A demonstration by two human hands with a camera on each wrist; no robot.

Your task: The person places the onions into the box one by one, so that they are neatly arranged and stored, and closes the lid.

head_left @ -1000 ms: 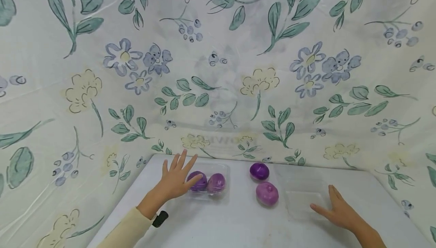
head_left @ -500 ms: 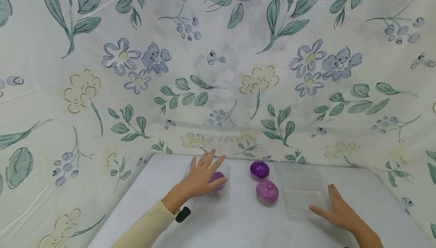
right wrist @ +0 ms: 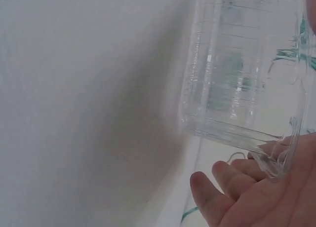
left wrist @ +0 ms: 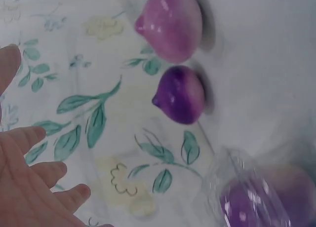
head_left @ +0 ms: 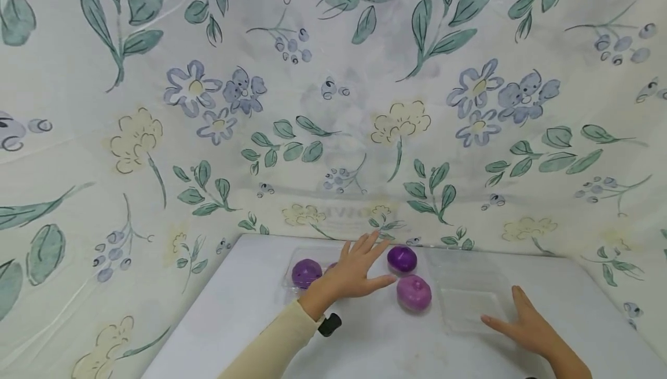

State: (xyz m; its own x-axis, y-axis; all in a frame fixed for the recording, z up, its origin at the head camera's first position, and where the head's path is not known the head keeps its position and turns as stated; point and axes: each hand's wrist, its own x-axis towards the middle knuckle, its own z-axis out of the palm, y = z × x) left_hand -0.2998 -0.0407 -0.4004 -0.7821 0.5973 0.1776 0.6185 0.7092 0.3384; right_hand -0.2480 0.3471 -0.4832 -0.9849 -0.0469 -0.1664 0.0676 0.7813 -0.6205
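Observation:
My left hand (head_left: 354, 272), fingers spread and straight, hovers over the table just left of two loose onions, holding nothing. The dark purple onion (head_left: 402, 259) lies behind the pinkish-purple onion (head_left: 414, 293); both show at the top of the left wrist view. Under and behind my left forearm, a closed clear plastic box (head_left: 289, 272) has purple onions inside, one of them (head_left: 306, 273) plainly visible, another mostly hidden by the hand. My right hand (head_left: 531, 324) is at the right side of an open clear plastic box (right wrist: 237, 123), its fingers extended by the box's corner and the thumb apart.
The white table (head_left: 375, 350) ends at a hanging cloth (head_left: 333, 107) printed with flowers and leaves. A dark band (head_left: 329, 325) sits at my left wrist. The open box's lid part (head_left: 466, 266) lies toward the cloth.
My left hand has moved right, from over the closed onion box to beside the loose onions. My right hand stays by the open box. The onions have not moved.

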